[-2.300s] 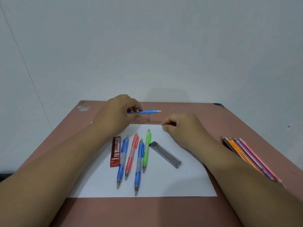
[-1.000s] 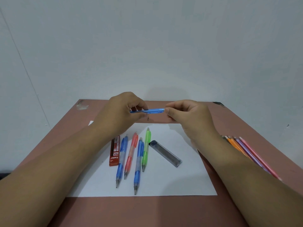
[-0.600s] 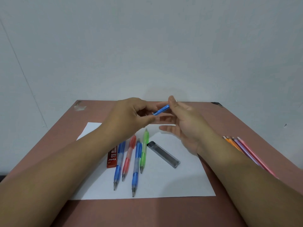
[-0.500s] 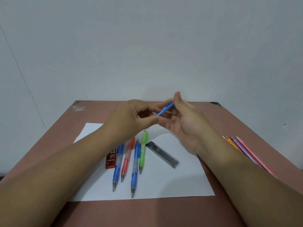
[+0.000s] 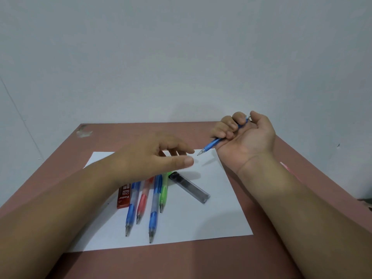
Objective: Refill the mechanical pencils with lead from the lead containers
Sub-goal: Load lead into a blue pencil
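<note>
Five mechanical pencils show in the head view, and four of them lie side by side on a white sheet of paper spread over the reddish-brown table, tips pointing toward the viewer: a blue pencil on the left, then a red pencil, a second, longer blue pencil and a green pencil. Each has a clear barrel, a coloured rubber grip and a grey metal tip; their upper ends are hidden under the left hand. The fifth, a slim blue pencil, sits in the right hand at about two o'clock from the row. That hand is palm up, its fingers curled round the barrel, with the metal tip pointing down-left toward the paper and the cap end poking out by the thumb. The left hand hovers above the tops of the row, fingers loosely extended and holding nothing. A dark red lead container marked 2B lies touching the left blue pencil at nine o'clock. A smoky transparent lead container with a black cap lies slanted at three o'clock from the green pencil. A pink sliver shows past the right forearm; what it is cannot be told.
</note>
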